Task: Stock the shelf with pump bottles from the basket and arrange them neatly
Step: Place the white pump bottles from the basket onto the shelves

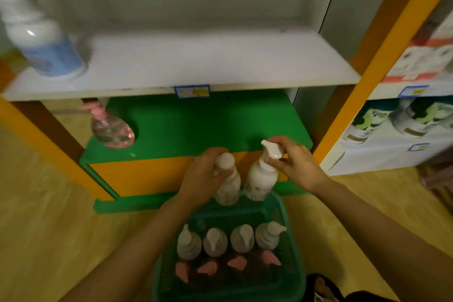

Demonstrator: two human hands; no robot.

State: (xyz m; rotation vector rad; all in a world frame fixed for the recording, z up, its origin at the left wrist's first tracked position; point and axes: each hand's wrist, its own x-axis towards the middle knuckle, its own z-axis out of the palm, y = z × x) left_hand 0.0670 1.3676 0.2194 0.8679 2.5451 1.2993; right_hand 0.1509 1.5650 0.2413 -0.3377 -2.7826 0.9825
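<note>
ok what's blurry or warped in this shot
Head view: soft throughout; the blue-label bottle top left is smeared, with glare spots; the orange post leans from the wide lens; the basket is dim; the left hand and right hand are sharpest.

White-and-blue bottle [46,44] at the left end of the white shelf [220,64] smeared, top cut by the frame, price label [192,91] on the front edge unreadable, basket [285,213] cropped below, pink-pump bottles [208,268] lost in shadow, left hand [201,174] covering the neck of a white bottle [230,186].

readable text: none | price tag [192,91] on shelf [196,61] edge: blurred
</note>
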